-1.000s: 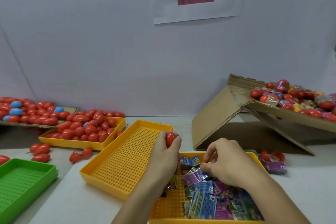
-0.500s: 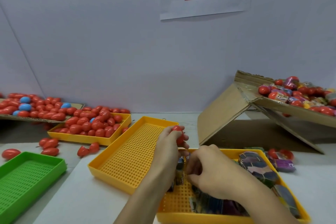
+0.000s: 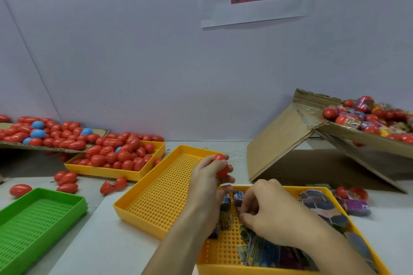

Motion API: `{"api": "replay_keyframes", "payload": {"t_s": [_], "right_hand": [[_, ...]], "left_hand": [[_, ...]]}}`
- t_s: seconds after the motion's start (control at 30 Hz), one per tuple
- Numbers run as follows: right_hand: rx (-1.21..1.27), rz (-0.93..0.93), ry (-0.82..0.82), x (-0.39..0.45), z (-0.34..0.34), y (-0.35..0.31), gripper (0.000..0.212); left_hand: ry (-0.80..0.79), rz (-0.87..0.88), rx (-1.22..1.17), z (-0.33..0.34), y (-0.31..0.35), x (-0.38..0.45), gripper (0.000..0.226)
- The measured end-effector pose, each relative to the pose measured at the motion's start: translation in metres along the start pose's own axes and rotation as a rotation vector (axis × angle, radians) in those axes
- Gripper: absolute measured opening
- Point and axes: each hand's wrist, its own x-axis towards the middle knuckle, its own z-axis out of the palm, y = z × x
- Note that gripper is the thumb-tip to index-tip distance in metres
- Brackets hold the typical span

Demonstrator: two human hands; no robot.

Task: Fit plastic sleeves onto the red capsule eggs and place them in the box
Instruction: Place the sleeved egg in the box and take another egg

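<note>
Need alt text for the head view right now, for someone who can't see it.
The left hand holds a red plastic capsule egg while the right hand picks among printed plastic sleeves in the near yellow perforated tray. An angled cardboard box of sleeved eggs sits right; a yellow tray of red eggs sits left.

I see an empty tray (image 3: pixel 156 187) left of my left hand (image 3: pixel 207 183), the box (image 3: pixel 335 140) to its right, sleeves (image 3: pixel 268 252) under my right hand (image 3: pixel 272 214).
</note>
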Motion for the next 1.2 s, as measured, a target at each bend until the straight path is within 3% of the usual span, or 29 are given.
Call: {"api": "replay_keyframes", "payload": {"t_s": [0.17, 0.93, 1.2], "right_hand": [[0.019, -0.010, 0.007, 0.001, -0.004, 0.004, 0.013], [0.267, 0.020, -0.068, 0.002, -0.022, 0.016, 0.009], [0.661, 0.095, 0.106, 0.001, -0.032, 0.027, 0.005]], "left_hand": [[-0.012, -0.002, 0.005, 0.001, 0.001, -0.001, 0.015], [-0.008, -0.015, 0.062, -0.001, 0.001, -0.001, 0.015], [-0.011, -0.036, 0.030, 0.000, 0.002, 0.000, 0.015]]}}
